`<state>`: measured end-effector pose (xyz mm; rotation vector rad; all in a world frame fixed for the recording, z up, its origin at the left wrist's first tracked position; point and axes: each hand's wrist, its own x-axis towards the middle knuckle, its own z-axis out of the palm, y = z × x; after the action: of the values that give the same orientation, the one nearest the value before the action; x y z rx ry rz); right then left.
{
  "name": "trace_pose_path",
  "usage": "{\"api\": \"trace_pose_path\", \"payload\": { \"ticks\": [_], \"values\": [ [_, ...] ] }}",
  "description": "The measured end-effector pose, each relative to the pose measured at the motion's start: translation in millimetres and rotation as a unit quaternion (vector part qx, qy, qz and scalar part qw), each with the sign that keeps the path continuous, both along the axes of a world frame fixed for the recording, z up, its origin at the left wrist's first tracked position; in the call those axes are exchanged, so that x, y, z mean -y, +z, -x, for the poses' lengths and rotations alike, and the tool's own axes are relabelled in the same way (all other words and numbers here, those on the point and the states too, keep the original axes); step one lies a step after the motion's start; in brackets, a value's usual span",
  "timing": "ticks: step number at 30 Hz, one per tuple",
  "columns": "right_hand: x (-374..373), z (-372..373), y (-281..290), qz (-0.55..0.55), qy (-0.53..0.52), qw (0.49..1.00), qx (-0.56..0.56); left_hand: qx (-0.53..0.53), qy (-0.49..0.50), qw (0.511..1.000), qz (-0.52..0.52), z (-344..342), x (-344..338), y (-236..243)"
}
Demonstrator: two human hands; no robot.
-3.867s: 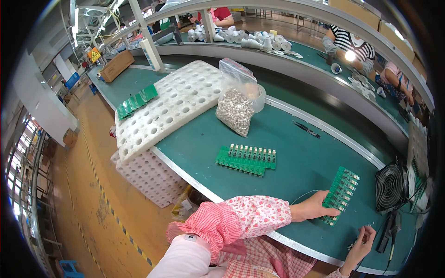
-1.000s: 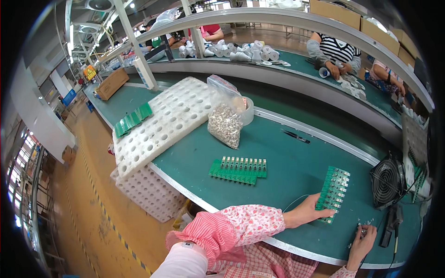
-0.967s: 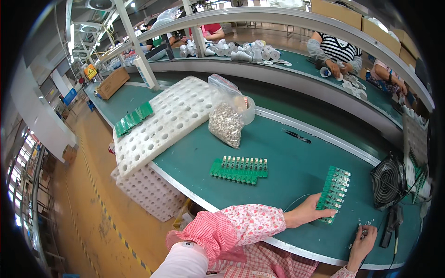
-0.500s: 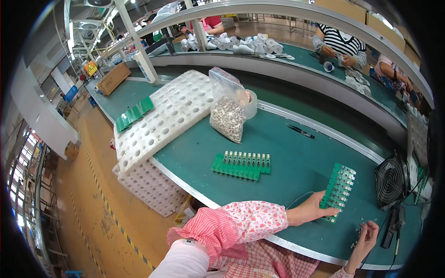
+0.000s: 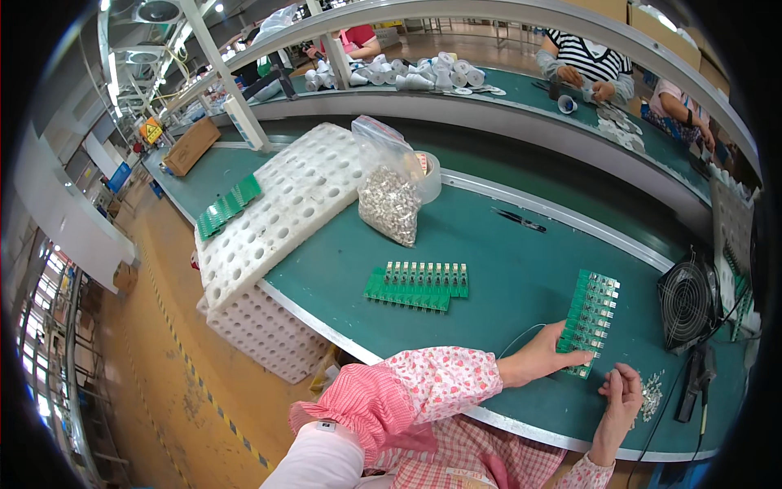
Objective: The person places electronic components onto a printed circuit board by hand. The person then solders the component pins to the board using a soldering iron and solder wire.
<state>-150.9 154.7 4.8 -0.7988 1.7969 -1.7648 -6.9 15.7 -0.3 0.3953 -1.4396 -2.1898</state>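
My left hand grips the lower left edge of a green circuit board panel, thumb on top. A row of small light-coloured parts runs along the panel's right side. Just below the panel, my right hand is closed, with fingertips drawn together near its lower end; whatever is between them is too small to make out. Beside that hand lies a loose pile of tiny pale components. Two more green circuit board panels lie overlapping in the middle of the green table.
A bag of small parts stands before a tape roll. White foam blocks at the left carry more green boards. Tweezers lie near the table's far rail. A black fan and a corded tool are at the right.
My right hand has moved up and left, from the component pile to near the panel's lower end, and its fingers have drawn together. My left hand still holds the panel. The view has shifted slightly.
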Motion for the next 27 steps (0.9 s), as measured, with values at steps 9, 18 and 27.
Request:
{"api": "trace_pose_path", "payload": {
  "ticks": [9, 18, 27],
  "values": [
    [0.8, -12.9, -1.4, -0.027, -0.008, 1.0, 0.013, -0.003, 0.005, 1.0, 0.007, 0.0, -3.7, -0.2],
    [21.5, -12.5, 9.0, -0.103, -0.005, 0.86, -0.499, 0.061, 0.053, 0.996, 0.041, 2.7, 6.7, 2.8],
    [11.6, -20.0, 4.5, -0.093, -0.002, 0.868, -0.488, 0.04, 0.077, 0.982, 0.169, -1.9, 3.2, -5.3]
  ]
}}
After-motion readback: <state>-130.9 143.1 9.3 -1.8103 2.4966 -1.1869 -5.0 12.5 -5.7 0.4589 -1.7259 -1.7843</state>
